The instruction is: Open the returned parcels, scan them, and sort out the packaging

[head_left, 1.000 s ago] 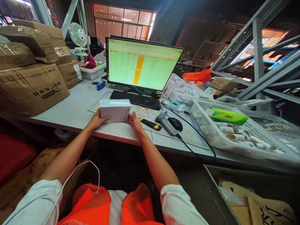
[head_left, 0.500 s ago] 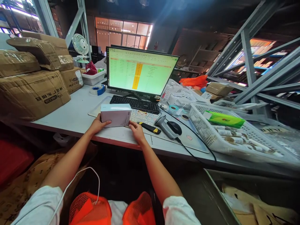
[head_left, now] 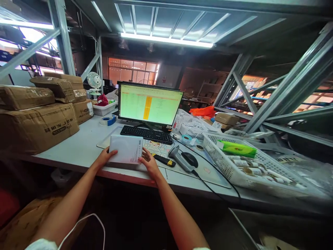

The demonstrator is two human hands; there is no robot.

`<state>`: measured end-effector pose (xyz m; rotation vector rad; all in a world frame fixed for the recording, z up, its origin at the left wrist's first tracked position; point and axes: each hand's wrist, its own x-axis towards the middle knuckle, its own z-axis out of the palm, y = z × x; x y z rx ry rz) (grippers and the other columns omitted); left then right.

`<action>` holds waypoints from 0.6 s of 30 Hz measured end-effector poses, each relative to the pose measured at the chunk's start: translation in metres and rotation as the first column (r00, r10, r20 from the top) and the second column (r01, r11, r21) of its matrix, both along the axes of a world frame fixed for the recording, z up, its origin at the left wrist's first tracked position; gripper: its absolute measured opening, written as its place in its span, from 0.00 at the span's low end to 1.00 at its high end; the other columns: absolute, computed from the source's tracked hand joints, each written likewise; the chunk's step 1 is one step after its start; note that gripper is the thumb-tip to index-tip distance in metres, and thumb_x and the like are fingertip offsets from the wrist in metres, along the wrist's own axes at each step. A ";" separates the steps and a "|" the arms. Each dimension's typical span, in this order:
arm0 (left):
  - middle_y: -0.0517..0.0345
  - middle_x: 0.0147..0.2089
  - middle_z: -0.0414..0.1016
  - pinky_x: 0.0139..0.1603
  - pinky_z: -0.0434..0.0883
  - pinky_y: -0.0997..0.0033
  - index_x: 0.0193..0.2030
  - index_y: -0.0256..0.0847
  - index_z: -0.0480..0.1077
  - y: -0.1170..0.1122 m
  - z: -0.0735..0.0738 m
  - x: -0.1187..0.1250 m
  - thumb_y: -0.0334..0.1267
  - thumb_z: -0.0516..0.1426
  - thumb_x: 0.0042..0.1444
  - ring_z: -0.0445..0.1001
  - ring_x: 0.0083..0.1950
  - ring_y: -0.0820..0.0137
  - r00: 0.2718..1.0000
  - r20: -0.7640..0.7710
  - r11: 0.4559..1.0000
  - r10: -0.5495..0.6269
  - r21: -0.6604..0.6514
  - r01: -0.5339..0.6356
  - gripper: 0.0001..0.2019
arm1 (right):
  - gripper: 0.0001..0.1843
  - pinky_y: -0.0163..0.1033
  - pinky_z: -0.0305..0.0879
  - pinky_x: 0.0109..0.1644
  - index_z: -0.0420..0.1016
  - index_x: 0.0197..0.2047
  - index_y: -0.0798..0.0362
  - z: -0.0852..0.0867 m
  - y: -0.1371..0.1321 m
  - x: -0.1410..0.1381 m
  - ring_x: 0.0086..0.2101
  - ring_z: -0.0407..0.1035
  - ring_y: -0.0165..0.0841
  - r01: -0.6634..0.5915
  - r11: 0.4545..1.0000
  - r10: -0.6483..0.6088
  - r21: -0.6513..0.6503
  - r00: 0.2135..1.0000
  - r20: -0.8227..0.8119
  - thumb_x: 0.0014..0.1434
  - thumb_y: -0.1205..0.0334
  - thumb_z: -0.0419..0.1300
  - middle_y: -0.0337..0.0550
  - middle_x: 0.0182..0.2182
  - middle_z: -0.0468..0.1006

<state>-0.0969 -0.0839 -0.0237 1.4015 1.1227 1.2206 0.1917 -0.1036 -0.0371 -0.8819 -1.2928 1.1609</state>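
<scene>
A white box (head_left: pixel 126 148) with a printed label at its right end is held between my two hands at the desk's front edge. My left hand (head_left: pixel 103 158) grips its left side, thumb on the near face. At the right end, my right hand (head_left: pixel 150 162) closes on the box with thumb and fingers. Just right of that hand lies a black and yellow box cutter (head_left: pixel 164 160). Beyond it are a grey barcode scanner (head_left: pixel 181 159) and a black mouse (head_left: pixel 189 159). The black keyboard (head_left: pixel 146 134) is behind the box.
A lit monitor (head_left: pixel 149 104) stands behind the keyboard. Cardboard boxes (head_left: pixel 39 126) are stacked at left, near a blue tape roll (head_left: pixel 108 120). A white basket (head_left: pixel 221 159) of label rolls, with a green packet (head_left: pixel 236 148) on top, sits at right. The scanner's cable crosses the desk.
The box has tilted, so its broad labelled face now shows more, with both hands still on it. The camera view has tipped upward, bringing the overhead light into sight.
</scene>
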 end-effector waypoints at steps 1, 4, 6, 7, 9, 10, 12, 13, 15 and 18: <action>0.40 0.52 0.80 0.51 0.77 0.54 0.54 0.32 0.73 0.000 -0.001 -0.001 0.68 0.65 0.44 0.79 0.51 0.49 1.000 0.004 1.000 -0.002 -0.009 0.002 0.42 | 0.50 0.54 0.68 0.63 0.68 0.67 0.48 0.002 -0.003 0.000 0.55 0.74 0.45 -0.045 0.999 0.045 -0.017 0.999 -0.016 0.43 0.45 0.77 0.52 0.55 0.79; 0.40 0.51 0.81 0.52 0.77 0.54 0.54 0.33 0.73 0.001 -0.004 -0.005 0.70 0.64 0.44 0.79 0.52 0.50 1.000 0.019 0.999 -0.002 -0.049 0.003 0.43 | 0.51 0.52 0.73 0.57 0.67 0.69 0.49 0.008 -0.013 -0.001 0.49 0.77 0.44 -0.074 0.994 0.068 -0.083 0.995 -0.069 0.45 0.43 0.76 0.47 0.47 0.83; 0.41 0.52 0.81 0.54 0.76 0.54 0.55 0.36 0.74 0.002 -0.005 -0.006 0.70 0.63 0.45 0.79 0.53 0.50 1.000 0.028 0.997 -0.008 -0.073 0.010 0.41 | 0.46 0.51 0.76 0.52 0.71 0.66 0.49 0.009 -0.016 -0.002 0.47 0.77 0.43 -0.014 0.993 0.002 -0.115 0.994 -0.108 0.46 0.41 0.73 0.45 0.47 0.83; 0.42 0.52 0.80 0.55 0.76 0.54 0.55 0.37 0.75 0.002 -0.005 -0.006 0.69 0.63 0.46 0.79 0.54 0.50 0.999 0.035 0.997 -0.014 -0.076 0.017 0.40 | 0.43 0.51 0.77 0.51 0.74 0.63 0.49 0.009 -0.016 -0.002 0.47 0.77 0.43 0.024 0.992 -0.040 -0.123 0.992 -0.121 0.47 0.40 0.72 0.45 0.48 0.82; 0.42 0.54 0.80 0.57 0.76 0.54 0.54 0.40 0.75 0.001 -0.004 -0.005 0.68 0.63 0.47 0.79 0.55 0.51 0.998 0.055 0.997 -0.024 -0.072 0.028 0.37 | 0.37 0.51 0.79 0.49 0.78 0.56 0.51 0.009 -0.016 -0.002 0.48 0.75 0.44 0.084 0.988 -0.101 -0.127 0.986 -0.136 0.49 0.38 0.69 0.46 0.51 0.81; 0.42 0.54 0.80 0.58 0.75 0.54 0.54 0.41 0.75 0.000 -0.003 -0.004 0.68 0.63 0.47 0.79 0.55 0.51 0.998 0.064 0.997 -0.025 -0.070 0.030 0.37 | 0.35 0.51 0.79 0.49 0.79 0.53 0.52 0.008 -0.015 -0.003 0.48 0.75 0.44 0.096 0.987 -0.114 -0.127 0.984 -0.138 0.49 0.37 0.68 0.46 0.51 0.81; 0.42 0.53 0.80 0.58 0.75 0.53 0.54 0.41 0.75 -0.002 -0.001 -0.004 0.68 0.63 0.46 0.79 0.56 0.51 0.997 0.071 0.997 -0.026 -0.074 0.031 0.37 | 0.33 0.51 0.79 0.48 0.79 0.50 0.52 0.007 -0.013 -0.002 0.47 0.76 0.44 0.090 0.987 -0.108 -0.129 0.984 -0.138 0.51 0.35 0.66 0.46 0.47 0.82; 0.42 0.52 0.81 0.59 0.75 0.53 0.54 0.40 0.75 -0.002 0.000 -0.003 0.68 0.63 0.46 0.79 0.56 0.50 0.997 0.069 0.996 -0.029 -0.080 0.034 0.38 | 0.33 0.52 0.80 0.47 0.79 0.49 0.53 0.007 -0.012 -0.003 0.46 0.76 0.45 0.082 0.988 -0.101 -0.132 0.985 -0.139 0.51 0.34 0.66 0.46 0.46 0.82; 0.42 0.51 0.81 0.58 0.75 0.52 0.54 0.40 0.75 -0.002 0.001 -0.003 0.69 0.63 0.46 0.79 0.55 0.50 0.997 0.070 0.995 -0.034 -0.093 0.041 0.38 | 0.33 0.53 0.80 0.45 0.78 0.47 0.52 0.006 -0.010 -0.004 0.45 0.76 0.46 0.114 0.983 -0.137 -0.145 0.978 -0.155 0.51 0.33 0.64 0.47 0.44 0.82; 0.41 0.50 0.81 0.57 0.76 0.50 0.51 0.39 0.76 -0.001 -0.001 -0.004 0.69 0.61 0.46 0.80 0.52 0.49 0.993 0.112 0.992 -0.018 -0.119 0.031 0.36 | 0.34 0.54 0.80 0.44 0.76 0.44 0.51 0.005 -0.010 -0.005 0.45 0.76 0.48 0.227 0.959 -0.258 -0.171 0.948 -0.187 0.50 0.29 0.62 0.48 0.42 0.82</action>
